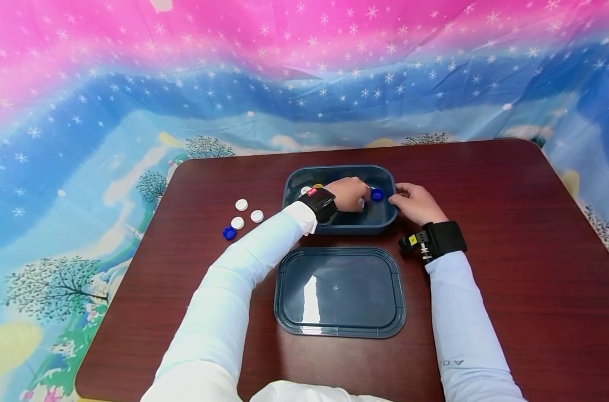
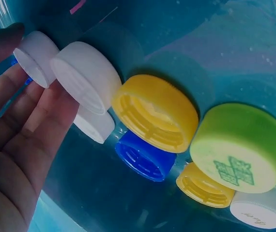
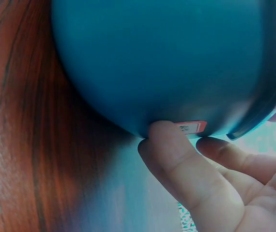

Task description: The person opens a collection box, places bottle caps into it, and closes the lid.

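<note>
Inside a dark blue-grey plastic box (image 1: 360, 230), my left hand (image 1: 348, 194) pinches a white bottle cap (image 2: 37, 58) between thumb and fingers. A row of caps lies beside that hand in the left wrist view: another white cap (image 2: 87, 77), a large yellow cap (image 2: 157, 113), a blue cap (image 2: 145, 155) and a green cap (image 2: 242, 145). Farther right in the box is a blue cap (image 1: 377, 194). My right hand (image 1: 419, 204) holds the box's right end, fingertips against the outer wall by a small red-edged label (image 3: 191, 127).
The box's lid (image 1: 339, 296) lies flat on the brown table (image 1: 510, 234), in front of the box. Left of the box are several loose caps, among them a white cap (image 1: 241, 205) and a blue cap (image 1: 229, 233). A patterned cloth (image 1: 304, 84) hangs behind the table.
</note>
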`<action>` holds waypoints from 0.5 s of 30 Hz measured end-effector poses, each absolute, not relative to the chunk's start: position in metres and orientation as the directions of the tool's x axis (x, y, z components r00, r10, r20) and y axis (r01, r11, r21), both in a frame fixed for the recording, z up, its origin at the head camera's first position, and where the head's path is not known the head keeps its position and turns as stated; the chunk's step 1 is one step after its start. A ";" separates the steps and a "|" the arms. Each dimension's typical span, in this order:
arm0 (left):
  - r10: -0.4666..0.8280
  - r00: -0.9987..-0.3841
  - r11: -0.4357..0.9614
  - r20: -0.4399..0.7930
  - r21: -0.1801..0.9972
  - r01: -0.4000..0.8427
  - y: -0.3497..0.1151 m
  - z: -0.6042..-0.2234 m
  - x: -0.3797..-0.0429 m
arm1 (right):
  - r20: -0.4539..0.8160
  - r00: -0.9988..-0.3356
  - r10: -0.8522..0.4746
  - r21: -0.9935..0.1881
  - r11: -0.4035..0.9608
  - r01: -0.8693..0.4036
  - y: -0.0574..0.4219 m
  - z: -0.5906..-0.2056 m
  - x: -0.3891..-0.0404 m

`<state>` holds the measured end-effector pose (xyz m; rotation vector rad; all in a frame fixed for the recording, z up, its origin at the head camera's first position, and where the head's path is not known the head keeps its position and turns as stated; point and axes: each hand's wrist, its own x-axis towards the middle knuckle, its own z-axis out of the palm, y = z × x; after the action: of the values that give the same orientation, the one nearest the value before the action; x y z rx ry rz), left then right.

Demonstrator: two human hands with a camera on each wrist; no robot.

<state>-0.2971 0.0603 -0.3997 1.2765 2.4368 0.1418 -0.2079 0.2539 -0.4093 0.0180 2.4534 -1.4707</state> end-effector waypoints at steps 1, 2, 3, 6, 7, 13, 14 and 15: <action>0.808 -0.513 0.583 -0.289 0.264 0.769 0.060 -0.400 -0.297 | -0.244 -0.961 -0.133 -0.862 0.483 0.153 0.254 -0.409 -0.208; 0.808 -0.514 0.582 -0.287 0.261 0.770 0.060 -0.400 -0.298 | -0.244 -0.961 -0.133 -0.862 0.483 0.152 0.254 -0.409 -0.208; 0.809 -0.515 0.581 -0.283 0.261 0.771 0.060 -0.400 -0.298 | -0.243 -0.961 -0.134 -0.862 0.483 0.151 0.254 -0.409 -0.208; 0.814 -0.515 0.577 -0.270 0.263 0.773 0.059 -0.399 -0.299 | -0.240 -0.961 -0.136 -0.861 0.487 0.146 0.254 -0.409 -0.208; 0.815 -0.514 0.575 -0.266 0.268 0.773 0.059 -0.399 -0.299 | -0.239 -0.961 -0.136 -0.860 0.489 0.144 0.254 -0.409 -0.208; 0.821 -0.518 0.568 -0.239 0.260 0.781 0.051 -0.387 -0.295 | -0.238 -0.962 -0.134 -0.853 0.502 0.142 0.254 -0.410 -0.208; 0.820 -0.523 0.570 -0.233 0.253 0.782 0.048 -0.384 -0.294 | -0.238 -0.962 -0.134 -0.852 0.504 0.141 0.254 -0.410 -0.208; 0.819 -0.527 0.572 -0.228 0.248 0.782 0.046 -0.381 -0.293 | -0.238 -0.962 -0.135 -0.851 0.507 0.139 0.254 -0.410 -0.208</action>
<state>-0.2933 0.0459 -0.3806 1.3108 2.4898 0.1639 -0.2082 0.2542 -0.4099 0.0032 2.4783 -1.4366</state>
